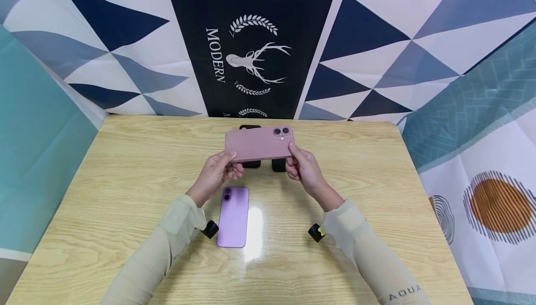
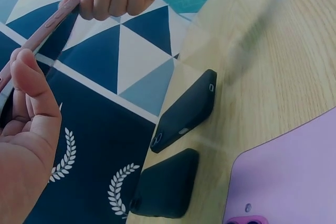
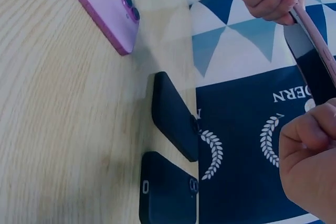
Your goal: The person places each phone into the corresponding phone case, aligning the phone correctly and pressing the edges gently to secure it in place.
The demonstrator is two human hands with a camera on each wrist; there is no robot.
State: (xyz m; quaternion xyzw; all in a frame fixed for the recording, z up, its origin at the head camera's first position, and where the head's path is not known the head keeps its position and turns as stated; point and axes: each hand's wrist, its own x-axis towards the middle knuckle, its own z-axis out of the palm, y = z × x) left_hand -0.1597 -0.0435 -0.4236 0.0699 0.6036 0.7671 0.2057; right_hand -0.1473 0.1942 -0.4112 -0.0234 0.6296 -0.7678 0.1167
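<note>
A pink phone [image 1: 257, 143] is held sideways above the table, its back and two camera lenses towards the head camera. My left hand [image 1: 215, 172] pinches its left end, the thumb on the back near the lower edge. At the other end, below the lenses, my right hand [image 1: 305, 170] grips it the same way. The phone's dark screen [image 3: 310, 59] shows in the right wrist view. Partly hidden behind it, two black phones [image 2: 186, 111] lie side by side on the table. A purple phone [image 1: 233, 216] lies back up nearer me, by my left forearm.
The light wooden table [image 1: 125, 193] ends at a patterned cloth backdrop [image 1: 255, 63] with a deer print. Black wrist cameras [image 1: 211, 229] sit at both cuffs. A bright reflection shows beside the purple phone.
</note>
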